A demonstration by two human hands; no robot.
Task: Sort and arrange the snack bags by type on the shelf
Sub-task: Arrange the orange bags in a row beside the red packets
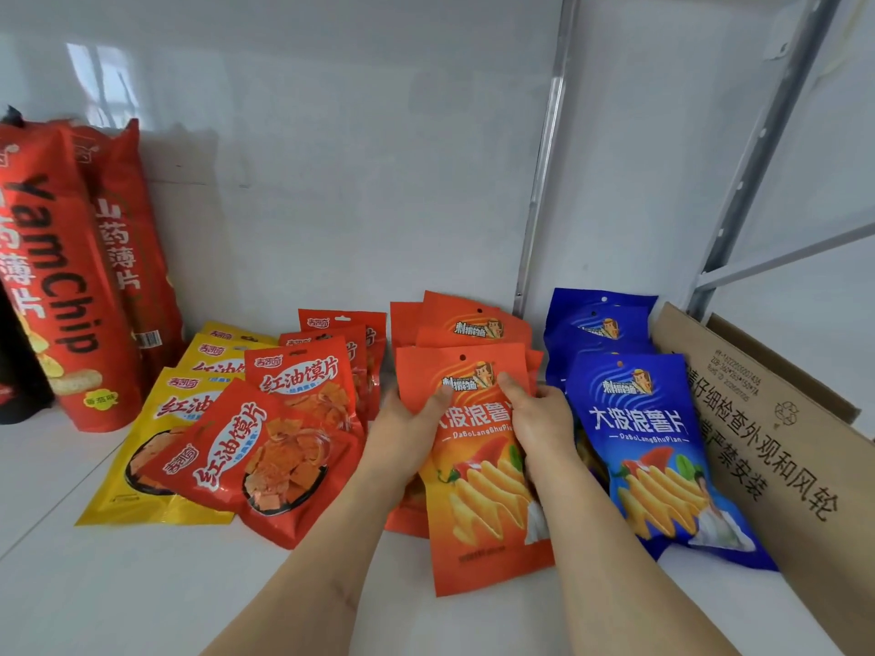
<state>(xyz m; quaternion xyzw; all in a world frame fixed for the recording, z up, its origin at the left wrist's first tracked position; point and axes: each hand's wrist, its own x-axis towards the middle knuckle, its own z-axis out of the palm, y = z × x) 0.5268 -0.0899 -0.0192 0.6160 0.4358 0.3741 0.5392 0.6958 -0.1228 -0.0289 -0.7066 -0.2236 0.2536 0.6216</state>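
An orange potato-chip bag lies on top of a pile of like orange bags in the middle of the white shelf. My left hand grips its left edge, thumb on the front. My right hand grips its right edge near the top. Blue chip bags are stacked just to the right. To the left lie red bags overlapping yellow bags of the same brand.
Tall red yam-chip bags stand at the far left against the white back wall. An open cardboard box borders the blue bags on the right. Metal shelf uprights rise behind. Bare shelf lies in front.
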